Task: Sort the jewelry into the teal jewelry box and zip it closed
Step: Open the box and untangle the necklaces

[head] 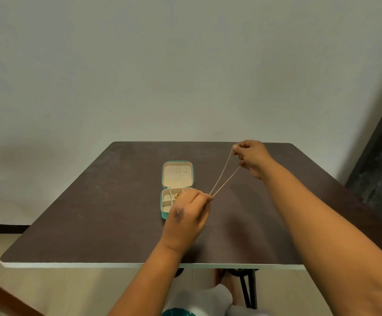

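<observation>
Nearest me, my left hand (186,209) pinched one end of a thin gold chain necklace (225,176). My right hand (250,157) pinched the other, stretching it above the dark brown bench (94,213) beside the open teal jewelry box (177,173).

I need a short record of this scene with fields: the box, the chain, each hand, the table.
box: teal jewelry box lies open on the table, lid flat behind the base; something gold sits in one compartment
chain: thin necklace chain stretched in two strands between both hands, above the table
left hand: left hand pinches the near end, beside the box base
right hand: right hand holds the far end, raised
table: dark brown table
</observation>
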